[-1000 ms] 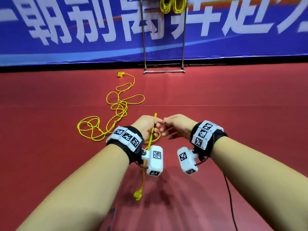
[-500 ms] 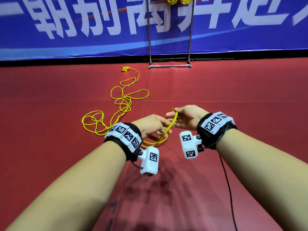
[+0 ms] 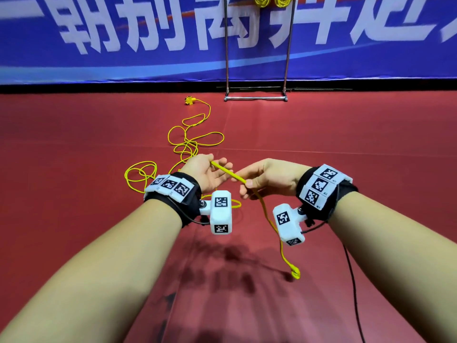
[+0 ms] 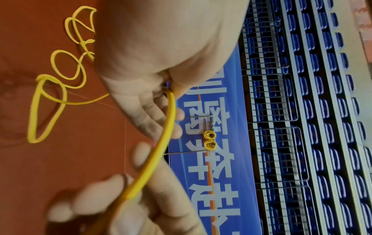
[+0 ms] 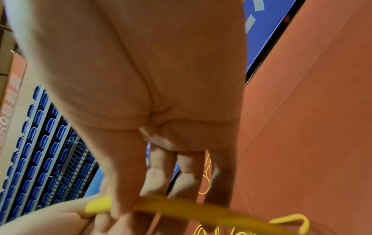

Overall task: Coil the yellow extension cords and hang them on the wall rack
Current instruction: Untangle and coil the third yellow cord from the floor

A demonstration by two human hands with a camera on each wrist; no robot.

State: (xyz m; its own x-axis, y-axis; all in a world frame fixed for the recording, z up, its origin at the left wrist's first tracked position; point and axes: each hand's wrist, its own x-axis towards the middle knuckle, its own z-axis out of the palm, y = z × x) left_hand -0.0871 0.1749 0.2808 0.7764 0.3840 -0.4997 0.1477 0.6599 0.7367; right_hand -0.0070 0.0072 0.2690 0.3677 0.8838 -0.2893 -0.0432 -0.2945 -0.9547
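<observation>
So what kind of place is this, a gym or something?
Probably an indoor sports arena. The red floor looks like court matting, a long blue banner with big white characters runs along its edge, and rows of blue seats rise behind it in the left wrist view.

A cord [image 3: 188, 144] is lying looped on the floor [image 3: 346, 149], ahead and left of the hands. A rack [image 3: 256, 97] is standing behind it, against the banner [image 3: 99, 45], with coils [image 3: 262, 0] hanging on it.

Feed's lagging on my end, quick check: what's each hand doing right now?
Left hand: holding the yellow extension cord between thumb and fingers.
Right hand: pinching the same cord, its plug end hanging below.
</observation>
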